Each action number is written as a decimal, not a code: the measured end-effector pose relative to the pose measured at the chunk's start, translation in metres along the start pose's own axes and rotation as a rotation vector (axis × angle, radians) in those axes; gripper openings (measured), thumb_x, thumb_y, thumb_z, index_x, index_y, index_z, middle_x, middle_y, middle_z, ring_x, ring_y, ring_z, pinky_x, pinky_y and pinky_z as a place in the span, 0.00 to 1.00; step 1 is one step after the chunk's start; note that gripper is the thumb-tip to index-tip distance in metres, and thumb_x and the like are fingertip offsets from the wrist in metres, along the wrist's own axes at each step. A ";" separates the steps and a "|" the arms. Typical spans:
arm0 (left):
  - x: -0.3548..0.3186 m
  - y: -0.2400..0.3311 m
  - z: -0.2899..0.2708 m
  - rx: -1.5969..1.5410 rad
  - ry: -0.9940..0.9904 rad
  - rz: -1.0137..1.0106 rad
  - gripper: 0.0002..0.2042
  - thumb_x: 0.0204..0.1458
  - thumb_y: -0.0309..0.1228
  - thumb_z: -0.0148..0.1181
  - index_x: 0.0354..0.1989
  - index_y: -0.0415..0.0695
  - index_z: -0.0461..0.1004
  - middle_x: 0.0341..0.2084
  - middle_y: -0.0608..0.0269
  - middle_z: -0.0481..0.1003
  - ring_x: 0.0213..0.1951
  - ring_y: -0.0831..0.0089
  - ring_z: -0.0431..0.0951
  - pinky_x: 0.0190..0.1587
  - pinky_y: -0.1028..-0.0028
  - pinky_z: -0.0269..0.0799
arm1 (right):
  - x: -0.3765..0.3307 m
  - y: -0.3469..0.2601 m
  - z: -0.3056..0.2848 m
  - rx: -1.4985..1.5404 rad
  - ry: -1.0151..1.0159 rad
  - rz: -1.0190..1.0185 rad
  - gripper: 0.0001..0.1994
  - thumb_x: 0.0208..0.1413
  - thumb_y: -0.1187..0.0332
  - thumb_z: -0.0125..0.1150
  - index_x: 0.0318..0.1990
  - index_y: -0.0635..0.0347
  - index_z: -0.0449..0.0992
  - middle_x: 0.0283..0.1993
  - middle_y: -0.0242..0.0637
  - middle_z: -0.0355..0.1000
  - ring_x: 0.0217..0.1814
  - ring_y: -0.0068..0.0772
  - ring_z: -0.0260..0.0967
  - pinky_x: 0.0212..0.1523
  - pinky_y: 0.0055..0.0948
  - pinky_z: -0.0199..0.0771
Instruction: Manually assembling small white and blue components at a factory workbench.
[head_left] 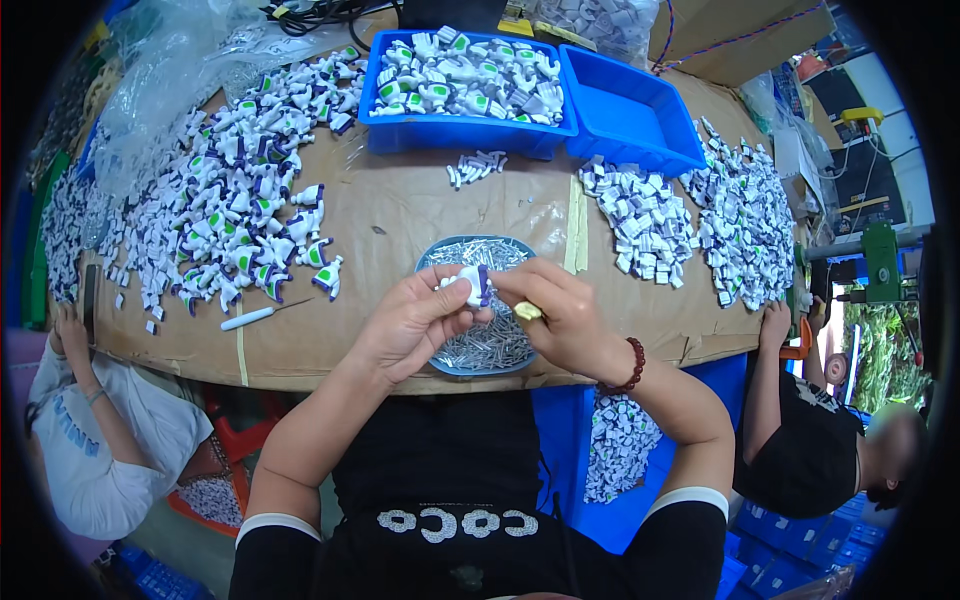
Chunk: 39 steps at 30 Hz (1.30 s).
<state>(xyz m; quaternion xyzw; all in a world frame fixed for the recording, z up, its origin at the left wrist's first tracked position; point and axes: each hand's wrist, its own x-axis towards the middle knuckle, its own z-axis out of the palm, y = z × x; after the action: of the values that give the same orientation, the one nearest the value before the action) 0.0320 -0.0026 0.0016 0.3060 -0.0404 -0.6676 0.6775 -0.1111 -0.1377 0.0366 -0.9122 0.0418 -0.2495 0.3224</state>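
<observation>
**White and purple plastic piece pinched over a dish of pins**

White plastic with a purple stripe, the small toy part (468, 285) sits between the thumb and curled fingers of the left hand (415, 320), gripped firmly. The right hand (565, 320) meets it from the other side, its fingertips closed narrowly on the part's edge, with a small yellowish object (527, 311) tucked under its fingers. A dark red bead bracelet (630, 368) circles the right wrist.

Directly beneath both sets of fingers lies a round blue dish (432, 255) filled with thin metal pins (490, 345). Left of the left fingers, a white-handled pick (255, 317) rests on the brown cardboard-covered table (400, 210), beside a wide heap of white, green and purple parts (240, 210). Beyond the fingertips stand a blue bin of finished pieces (465, 135) and an empty blue bin (630, 120). Right of the right fingers spread piles of small white blocks (645, 220). Other people's hands rest on the table's far left (70, 325) and far right (775, 320) edges.
</observation>
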 end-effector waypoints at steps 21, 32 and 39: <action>-0.005 -0.016 0.010 0.713 -0.037 0.532 0.08 0.46 0.15 0.58 0.35 0.36 0.72 0.32 0.65 0.68 0.34 0.81 0.72 0.36 0.82 0.71 | -0.001 -0.005 -0.011 -0.096 -0.091 -0.025 0.14 0.34 0.82 0.56 0.34 0.61 0.73 0.23 0.38 0.66 0.24 0.39 0.67 0.23 0.33 0.66; 0.003 -0.020 0.009 0.556 0.009 0.393 0.08 0.49 0.18 0.56 0.38 0.37 0.71 0.33 0.61 0.73 0.34 0.79 0.75 0.37 0.81 0.73 | -0.003 -0.005 -0.009 -0.224 -0.068 -0.154 0.10 0.35 0.77 0.55 0.31 0.63 0.70 0.21 0.34 0.62 0.23 0.34 0.66 0.20 0.31 0.64; 0.004 -0.005 0.011 0.136 0.016 0.040 0.10 0.52 0.21 0.54 0.43 0.39 0.67 0.36 0.59 0.72 0.37 0.73 0.76 0.40 0.79 0.75 | -0.012 0.000 -0.011 -0.413 -0.076 -0.232 0.09 0.39 0.74 0.55 0.32 0.63 0.71 0.24 0.34 0.64 0.26 0.32 0.67 0.23 0.28 0.67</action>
<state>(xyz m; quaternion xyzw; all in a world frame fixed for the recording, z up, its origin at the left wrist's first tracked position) 0.0228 -0.0101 0.0069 0.3558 -0.0864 -0.6474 0.6685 -0.1267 -0.1414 0.0391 -0.9662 -0.0251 -0.2365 0.0993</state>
